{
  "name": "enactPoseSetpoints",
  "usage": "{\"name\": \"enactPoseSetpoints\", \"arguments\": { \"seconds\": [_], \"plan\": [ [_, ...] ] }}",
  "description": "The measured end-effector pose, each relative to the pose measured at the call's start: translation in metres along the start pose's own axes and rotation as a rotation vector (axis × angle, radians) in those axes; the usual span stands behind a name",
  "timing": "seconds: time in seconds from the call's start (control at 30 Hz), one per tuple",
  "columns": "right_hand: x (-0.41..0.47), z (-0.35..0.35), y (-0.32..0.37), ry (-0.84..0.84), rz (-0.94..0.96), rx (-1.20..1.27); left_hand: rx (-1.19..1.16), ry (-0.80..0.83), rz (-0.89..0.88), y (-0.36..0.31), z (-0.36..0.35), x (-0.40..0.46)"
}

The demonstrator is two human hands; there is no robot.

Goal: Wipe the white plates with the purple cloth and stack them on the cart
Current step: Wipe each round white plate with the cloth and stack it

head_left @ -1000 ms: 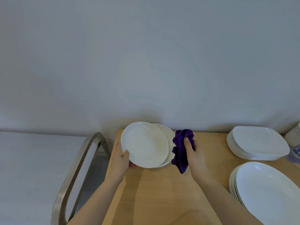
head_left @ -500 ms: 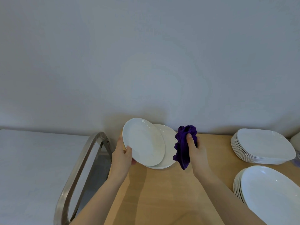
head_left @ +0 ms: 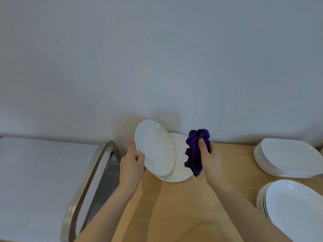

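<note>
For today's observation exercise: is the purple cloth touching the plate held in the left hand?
No. The purple cloth, bunched in the right hand, is apart from the tilted plate the left hand grips.

Soft even light, faint shadows, wide-angle bending at edges.

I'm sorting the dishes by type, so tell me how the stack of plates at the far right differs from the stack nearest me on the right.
The far stack holds squarish plates with rounded corners; the near stack holds round or oval ones. The far stack shows whole in the head view, while the near stack is cut off by the picture's edge. The far stack sits close to the wall, the near stack closer to the person. Both are white, stacked flat on the wooden top.
</note>
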State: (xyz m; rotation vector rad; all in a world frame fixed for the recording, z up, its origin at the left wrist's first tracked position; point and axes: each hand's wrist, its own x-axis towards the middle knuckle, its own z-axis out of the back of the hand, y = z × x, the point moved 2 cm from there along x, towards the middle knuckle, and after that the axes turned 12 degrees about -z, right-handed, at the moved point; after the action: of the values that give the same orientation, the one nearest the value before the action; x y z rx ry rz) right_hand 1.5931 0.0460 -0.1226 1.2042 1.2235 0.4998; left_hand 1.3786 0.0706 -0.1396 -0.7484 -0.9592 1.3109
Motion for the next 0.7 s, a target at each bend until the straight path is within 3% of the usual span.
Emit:
{"name": "enactPoseSetpoints", "arguments": {
  "seconds": [0.53,0.7],
  "plan": [
    [0.022,-0.021,-0.005,-0.030,-0.021,-0.050,-0.293,-0.124,0.153,0.019,0.013,0.001],
    [0.028,-0.031,-0.002,0.010,0.031,-0.260,-0.328,-0.119,0.149,0.016,0.011,-0.006]
  ]
}}
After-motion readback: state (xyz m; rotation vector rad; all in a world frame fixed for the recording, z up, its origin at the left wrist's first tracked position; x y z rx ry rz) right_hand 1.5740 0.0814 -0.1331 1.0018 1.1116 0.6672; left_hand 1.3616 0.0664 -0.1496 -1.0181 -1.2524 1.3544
